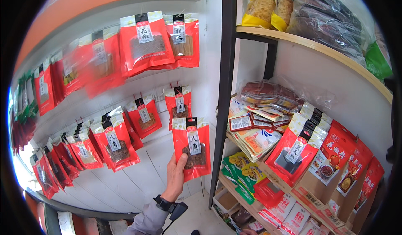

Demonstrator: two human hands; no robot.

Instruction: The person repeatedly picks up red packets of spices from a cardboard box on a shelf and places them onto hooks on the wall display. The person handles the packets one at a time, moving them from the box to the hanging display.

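Note:
My left hand [176, 175] grips a red packet of dark dried spice [197, 159] by its lower left side. The thumb lies on the front, beside the clear window, and the other fingers are behind it. The packet is nearly upright, with a hang hole in its black top tab. Just behind its top edge, a similar small packet [179, 104] hangs on a wall hook. At the bottom edge, a sliver of what appears to be my right hand [248, 232] shows; its grip is cut off by the frame.
More red spice packets [114, 145] hang in rows on the white wall [138, 178]. One upper packet [105, 62] is blurred. Right of a black shelf post [227, 77], cardboard boxes [309, 184] hold red packets. Bagged dark goods [326, 11] fill the upper shelf.

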